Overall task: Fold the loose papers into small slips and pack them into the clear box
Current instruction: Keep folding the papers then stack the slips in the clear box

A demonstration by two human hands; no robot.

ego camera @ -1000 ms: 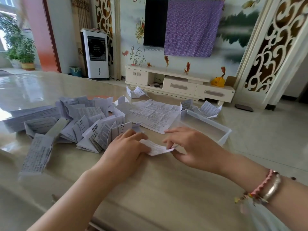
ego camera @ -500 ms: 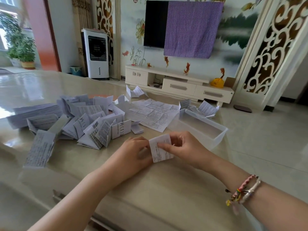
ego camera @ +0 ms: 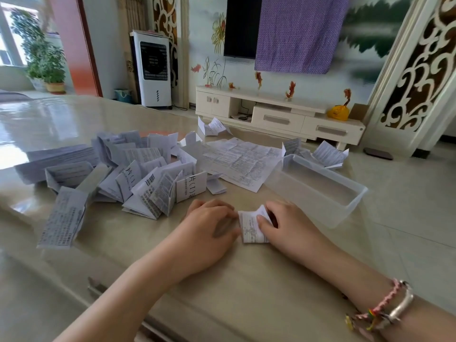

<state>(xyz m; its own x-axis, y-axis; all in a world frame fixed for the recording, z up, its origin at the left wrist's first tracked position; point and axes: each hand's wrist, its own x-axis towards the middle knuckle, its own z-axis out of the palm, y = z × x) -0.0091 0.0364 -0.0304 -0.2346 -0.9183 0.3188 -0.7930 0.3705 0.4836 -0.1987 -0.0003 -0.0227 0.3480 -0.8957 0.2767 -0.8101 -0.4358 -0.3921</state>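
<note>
- Both hands are down on the table (ego camera: 259, 287), near its front edge, with one small folded slip (ego camera: 251, 227) between them.
- The left hand (ego camera: 206, 233) lies mostly flat, fingers fairly straight, fingertips touching the slip's left edge.
- The right hand (ego camera: 287, 225) has its fingers curled onto the slip's right side and top, thumb pressing on the printed face, so it's holding that paper down against the table.
- The clear box (ego camera: 345, 206) sits just behind and to the right of the right hand, toward the table's right edge. Can't make out any slips in it.
- A big messy pile of folded papers (ego camera: 138, 174) covers the left-middle of the table, a few standing up tented, one long piece lying nearer the front-left.
- A large creased sheet (ego camera: 241, 161) lies flat in the middle, between the pile and the box.
- A couple more crumpled papers (ego camera: 328, 154) sit behind the box by the far edge, and another one (ego camera: 213, 127) further back.
- The right wrist wears bracelets (ego camera: 387, 307), one pink braided, one silvery.
</note>
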